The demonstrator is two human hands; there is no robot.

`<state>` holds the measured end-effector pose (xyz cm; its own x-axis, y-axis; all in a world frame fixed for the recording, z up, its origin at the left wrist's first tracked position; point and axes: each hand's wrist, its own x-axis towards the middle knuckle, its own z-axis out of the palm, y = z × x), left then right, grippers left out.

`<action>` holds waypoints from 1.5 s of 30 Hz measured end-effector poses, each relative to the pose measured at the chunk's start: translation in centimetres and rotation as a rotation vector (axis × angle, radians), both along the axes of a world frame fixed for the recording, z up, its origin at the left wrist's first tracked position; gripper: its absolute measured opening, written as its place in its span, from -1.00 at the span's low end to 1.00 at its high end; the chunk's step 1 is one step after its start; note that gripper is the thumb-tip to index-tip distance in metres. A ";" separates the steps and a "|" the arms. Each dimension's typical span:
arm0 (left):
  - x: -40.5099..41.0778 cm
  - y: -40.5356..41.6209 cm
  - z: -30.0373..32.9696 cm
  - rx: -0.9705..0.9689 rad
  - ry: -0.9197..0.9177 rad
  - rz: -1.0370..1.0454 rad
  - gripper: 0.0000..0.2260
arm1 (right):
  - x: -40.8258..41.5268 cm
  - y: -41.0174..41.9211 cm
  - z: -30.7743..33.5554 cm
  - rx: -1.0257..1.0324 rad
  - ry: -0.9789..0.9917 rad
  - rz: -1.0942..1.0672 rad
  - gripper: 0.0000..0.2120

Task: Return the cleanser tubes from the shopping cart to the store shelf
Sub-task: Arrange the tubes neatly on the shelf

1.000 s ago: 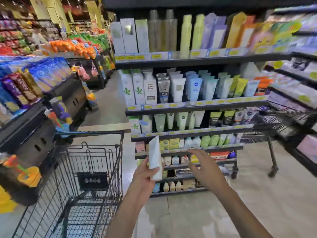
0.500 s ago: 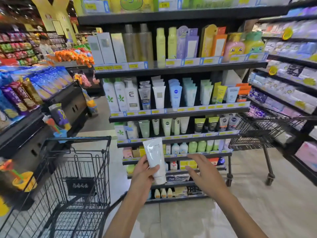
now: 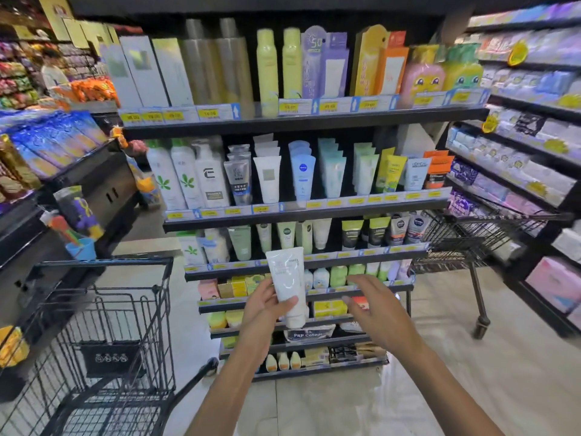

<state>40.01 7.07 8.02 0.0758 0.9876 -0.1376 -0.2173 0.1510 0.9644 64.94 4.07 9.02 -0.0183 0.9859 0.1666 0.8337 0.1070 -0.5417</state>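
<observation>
The left hand [image 3: 264, 305] gripped a white tube [image 3: 287, 283] near its cap end, thumb across the front, holding it upright with the cap down, in front of the shelf [image 3: 301, 212]. The right hand [image 3: 374, 305] hovered just beside it with fingers spread and relaxed, holding nothing. The cart [image 3: 103, 338] stood at the left; what its basket held could not be made out. A second cart [image 3: 471, 237] stood against the shelf's right end. Bare floor [image 3: 503, 357] lay between the person and the shelf.
</observation>
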 end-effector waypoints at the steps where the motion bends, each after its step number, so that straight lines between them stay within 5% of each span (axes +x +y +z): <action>1: 0.6 1.0 -0.3 -0.003 0.006 0.000 -0.47 | 0.4 1.1 0.1 0.001 -0.010 -0.003 -0.57; 19: 11.0 17.9 -6.6 -0.117 0.293 0.067 -0.58 | 9.4 17.4 -5.9 -0.120 -0.151 -0.044 -0.58; 32: 16.5 25.9 -10.7 0.067 0.403 0.158 -0.52 | 14.5 26.6 -15.0 -0.185 -0.376 0.060 -0.42; 45: 18.3 29.4 -12.5 0.191 0.557 0.212 -0.62 | 14.8 28.0 -17.6 -0.045 -0.484 0.143 -0.39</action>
<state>58.34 36.51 -4.49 -0.1569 0.9843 0.0803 0.3195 -0.0264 0.9472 79.78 32.03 -8.53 -0.2183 0.9739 0.0626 0.9691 0.2239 -0.1036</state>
